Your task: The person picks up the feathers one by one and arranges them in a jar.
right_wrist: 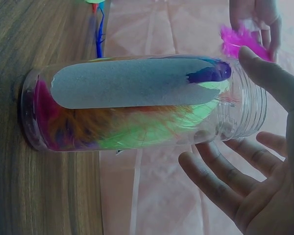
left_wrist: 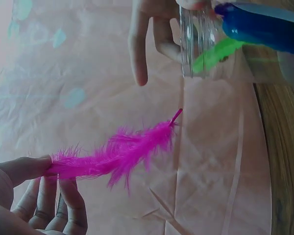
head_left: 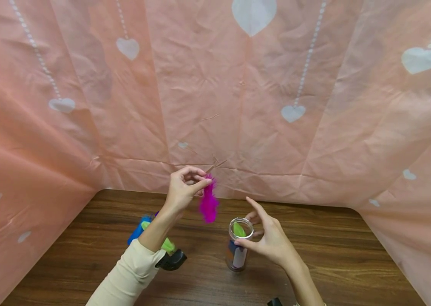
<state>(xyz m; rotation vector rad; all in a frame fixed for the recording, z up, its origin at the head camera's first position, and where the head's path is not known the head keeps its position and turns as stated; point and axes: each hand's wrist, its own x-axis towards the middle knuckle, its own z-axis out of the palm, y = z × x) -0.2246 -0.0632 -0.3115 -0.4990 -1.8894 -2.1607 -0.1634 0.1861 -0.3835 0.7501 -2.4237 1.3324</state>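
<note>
Peach-pink cloth (head_left: 200,85) printed with white hearts on dotted strings hangs creased behind and beyond the jar, and dark wood-grain tabletop (head_left: 315,238) spreads under and around it. We take this clear screw-neck jar (head_left: 237,265) as our landmark: it stands upright on the wood, its mouth open. Through its wall we make out a light green feather (head_left: 239,230) reaching up to the neck, rusty orange plumes (right_wrist: 88,125) lower down, a dark purple feather (right_wrist: 210,72) and some magenta fluff (right_wrist: 45,112) by the base. On its side sits a pale, rounded label (right_wrist: 132,84).

Above and to the left of the jar, our left hand (head_left: 185,187) pinches a magenta feather (head_left: 209,202) between thumb and fingers by its soft tip; the quill is at the free end, and the feather is outside the jar, apart from it. At the right side of the jar, our right hand (head_left: 270,238) grasps the neck lightly, thumb on one side and fingers on the other, the index finger straight and raised off the glass.

Further left of the jar, partly hidden by our left forearm, lie a blue feather (head_left: 136,233) and a lime feather (head_left: 168,245). Nearer us, left of the jar, show a cream sleeve (head_left: 131,267) and a black wrist mount (head_left: 172,260).
</note>
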